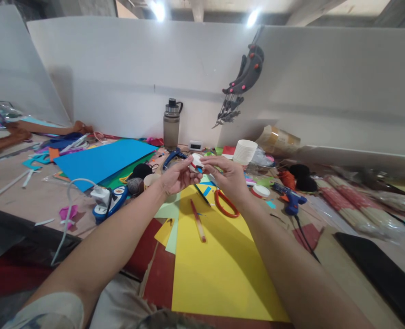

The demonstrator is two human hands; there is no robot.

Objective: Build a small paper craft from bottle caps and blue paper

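Over the yellow paper (219,274), my left hand (178,178) is closed round a small white paper cup (197,161) with a red band. My right hand (225,173) pinches at the cup's near side, where a small blue and black piece shows; the fingertips partly hide it. Below the hands lie red-handled scissors (227,204) and a red pen (198,221). A similar white cup piece with a red rim (260,191) rests right of my right hand.
A stack of white paper cups (245,151) and a water bottle (171,125) stand behind. Blue sheet (99,160) and power strip (111,201) lie left. A blue glue gun (291,201), stick bundles (353,201) and a black phone-like slab (381,269) lie right.
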